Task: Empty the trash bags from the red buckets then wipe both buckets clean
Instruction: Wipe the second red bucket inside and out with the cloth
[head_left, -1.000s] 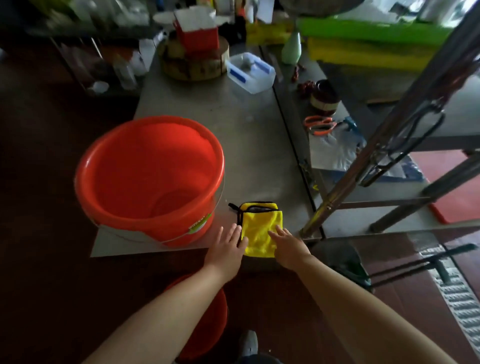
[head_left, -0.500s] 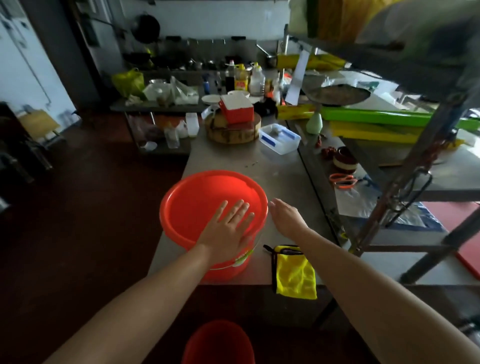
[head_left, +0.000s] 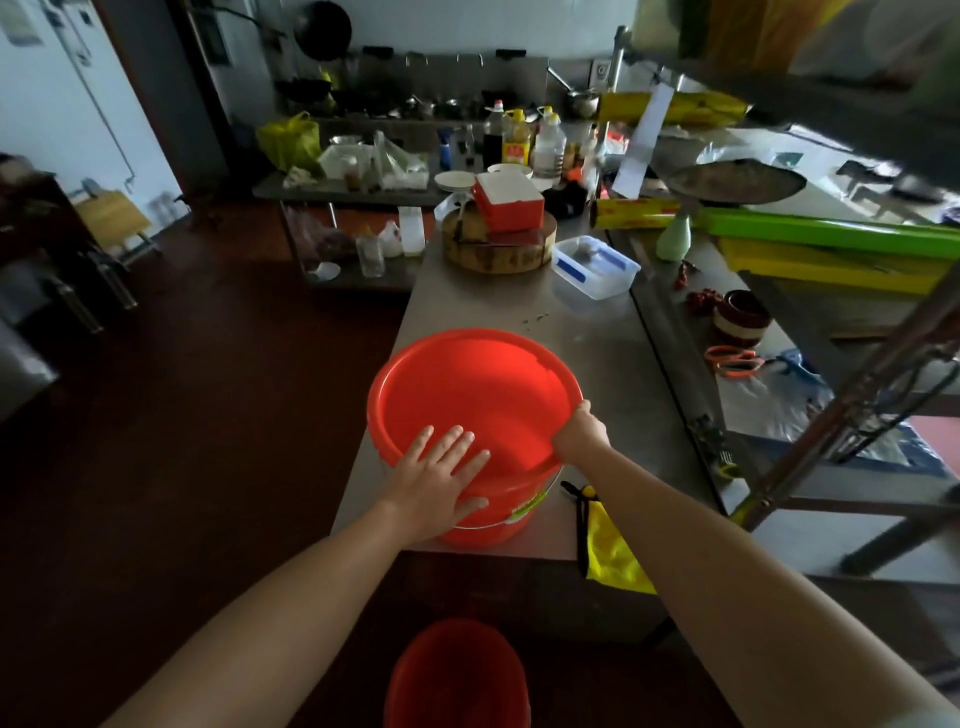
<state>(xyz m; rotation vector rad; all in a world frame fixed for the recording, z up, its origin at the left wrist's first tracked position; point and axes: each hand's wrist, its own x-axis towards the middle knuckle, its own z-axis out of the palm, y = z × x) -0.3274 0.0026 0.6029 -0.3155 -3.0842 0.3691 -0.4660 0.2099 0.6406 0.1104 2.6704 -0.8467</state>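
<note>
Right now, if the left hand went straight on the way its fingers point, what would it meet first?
Probably the far inner wall of the red bucket, since the left hand lies flat on the near rim, pointing across the opening. Depth is unclear.

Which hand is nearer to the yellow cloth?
Right. The right hand grips the bucket rim just beyond the cloth; the left hand lies flat on the near rim, further to the cloth's left.
</note>
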